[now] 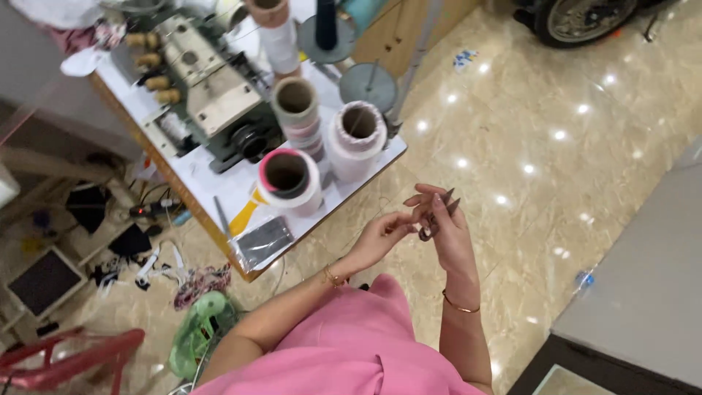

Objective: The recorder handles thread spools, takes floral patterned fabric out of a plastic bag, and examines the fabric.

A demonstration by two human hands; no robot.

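Observation:
My right hand (449, 232) is raised over the floor, closed around a small dark pair of thread snips (434, 219) whose tips point up. My left hand (380, 238) sits just to the left of it, fingertips pinched together and touching the snips' side, apparently on a thin thread that is too fine to see clearly. Both wrists wear thin gold bangles. My pink garment (351, 344) fills the bottom of the view.
A white sewing table (219, 186) at the left carries a green-grey overlock machine (212, 95), several thread cones (355, 139), a yellow-handled tool (245, 216) and a plastic packet (262, 241). Cables and clutter lie under it. A grey counter (643, 292) stands right. A wheel (585, 18) is at the top.

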